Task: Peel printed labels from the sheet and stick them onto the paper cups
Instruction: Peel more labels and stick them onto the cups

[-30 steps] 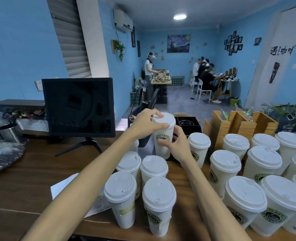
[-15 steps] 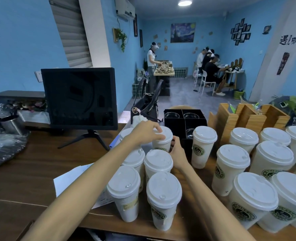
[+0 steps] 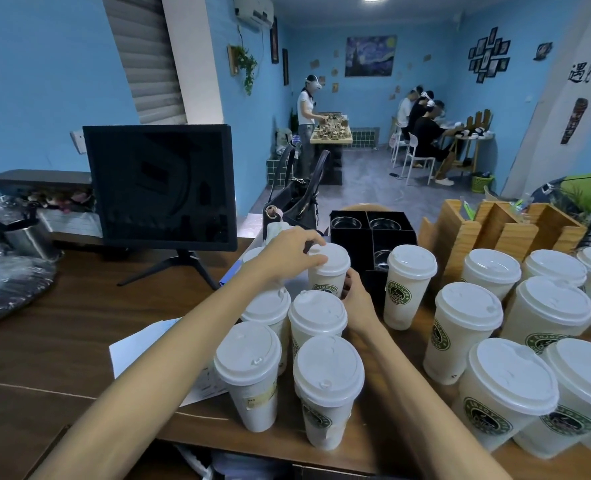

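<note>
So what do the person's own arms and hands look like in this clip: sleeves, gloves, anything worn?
Both forearms are bare for all their visible length, with no sleeve in view. The left hand and the right hand wear no gloves. No watch, bracelet or ring shows on the visible sides of wrists and fingers. No markings or tape are visible on either arm.

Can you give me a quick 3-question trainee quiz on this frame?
1. True or false: the left hand grips the lid of the held cup.
2. Where is the right hand? A) on the monitor B) on the held cup's side C) on the sheet
3. The black monitor stands to the ____ of the cups.

Key: 1 true; 2 B; 3 left
</note>
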`<state>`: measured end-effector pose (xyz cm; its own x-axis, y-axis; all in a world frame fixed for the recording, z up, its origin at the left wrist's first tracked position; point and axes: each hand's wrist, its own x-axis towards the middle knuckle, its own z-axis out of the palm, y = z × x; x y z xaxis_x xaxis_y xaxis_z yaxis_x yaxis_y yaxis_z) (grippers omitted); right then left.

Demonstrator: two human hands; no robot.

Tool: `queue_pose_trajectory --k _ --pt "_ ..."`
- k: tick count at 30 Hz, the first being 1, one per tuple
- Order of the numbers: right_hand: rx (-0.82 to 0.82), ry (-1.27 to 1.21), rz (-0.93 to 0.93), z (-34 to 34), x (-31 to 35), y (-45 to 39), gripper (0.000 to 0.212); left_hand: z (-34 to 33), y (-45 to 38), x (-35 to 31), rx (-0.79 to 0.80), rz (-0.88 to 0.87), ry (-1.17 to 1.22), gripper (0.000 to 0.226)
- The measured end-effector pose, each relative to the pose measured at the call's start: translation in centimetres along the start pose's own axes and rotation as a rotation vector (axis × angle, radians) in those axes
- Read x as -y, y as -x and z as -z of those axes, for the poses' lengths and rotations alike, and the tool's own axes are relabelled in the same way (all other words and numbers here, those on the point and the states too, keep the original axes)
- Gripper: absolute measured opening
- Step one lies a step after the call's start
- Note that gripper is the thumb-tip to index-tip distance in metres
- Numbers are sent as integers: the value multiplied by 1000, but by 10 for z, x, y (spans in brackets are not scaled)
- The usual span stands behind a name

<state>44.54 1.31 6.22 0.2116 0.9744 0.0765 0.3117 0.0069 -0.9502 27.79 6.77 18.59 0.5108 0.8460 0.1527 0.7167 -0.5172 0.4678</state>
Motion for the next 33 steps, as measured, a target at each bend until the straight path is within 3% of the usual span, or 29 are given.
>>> queue_pose_trajectory --k 3,7,11,17,20,27,30,33 --pt "-21 -15 -11 6 10 6 116 19 15 -4 -53 -18 72 34" --pt "-154 -27 46 24 46 27 75 56 51 -6 -224 -21 197 25" --pt "-292 -204 227 50 99 57 39 89 99 11 -395 30 236 13" --pt "-116 -294 499 52 176 113 22 99 173 74 -493 248 242 18" --pt "-31 -201 508 41 188 127 20 79 202 113 -446 363 264 15" --pt "29 101 614 30 206 173 18 -11 259 217 -74 630 28 34" --pt "138 294 694 2 213 204 27 -28 277 232 -62 687 -50 40" --pt "366 352 628 -56 208 224 37 -32 282 236 -98 685 -105 41"
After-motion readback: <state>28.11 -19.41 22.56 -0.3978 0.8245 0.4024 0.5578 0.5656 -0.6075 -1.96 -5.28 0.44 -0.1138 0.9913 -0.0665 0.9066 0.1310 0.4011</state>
